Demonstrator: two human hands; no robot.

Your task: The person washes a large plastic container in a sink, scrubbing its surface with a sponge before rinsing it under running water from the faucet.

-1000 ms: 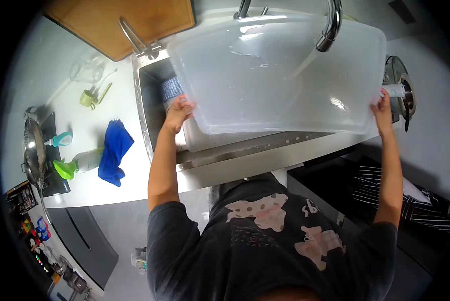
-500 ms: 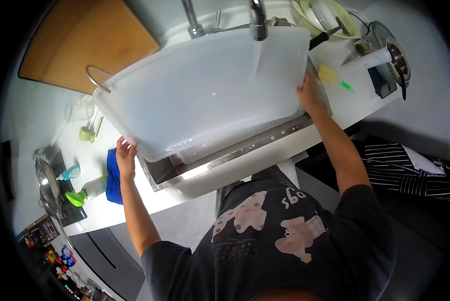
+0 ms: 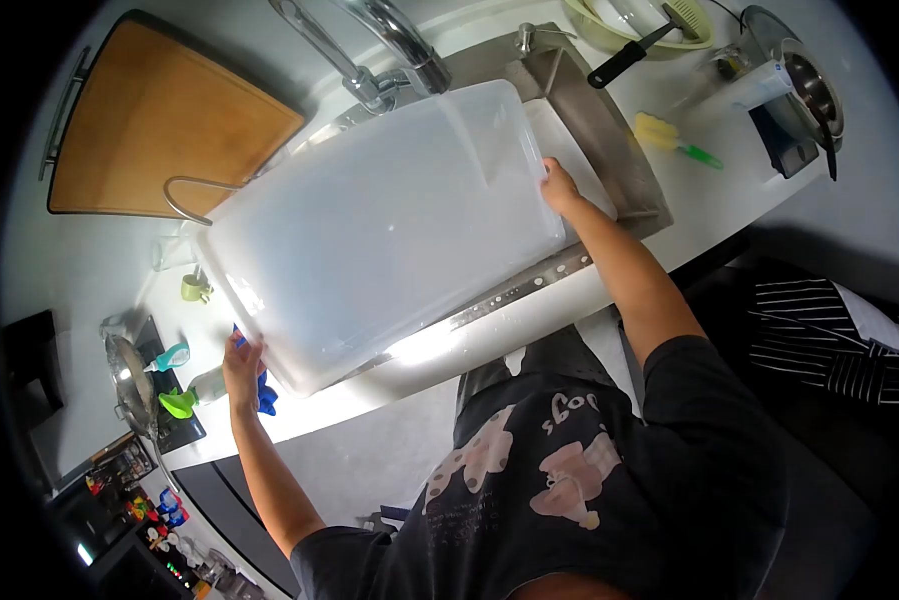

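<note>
A large translucent white plastic lid (image 3: 379, 240) lies tilted over the steel sink (image 3: 614, 130), hiding most of it. My left hand (image 3: 241, 368) grips the lid's near left edge, fingers closed round the rim. On the opposite side, my right hand (image 3: 559, 187) is closed on the lid's right edge. Under the lid, a second pale plastic piece (image 3: 574, 155) shows inside the sink. The chrome faucet (image 3: 399, 45) stands behind the lid's far edge. Beside my left hand, part of a blue cloth (image 3: 266, 396) sticks out from beneath the lid.
A wooden board (image 3: 164, 125) leans at the back left. A green spray bottle (image 3: 194, 395) and a pan (image 3: 129, 380) are on the left. Right of the sink lie a yellow brush (image 3: 659, 132), a green basket (image 3: 704, 25), a black-handled utensil (image 3: 619, 64) and a paper roll (image 3: 759, 87).
The lid has moved left and toward me, with both hands still on it. More of the sink's right side shows, and the lid now overlaps the blue cloth.
</note>
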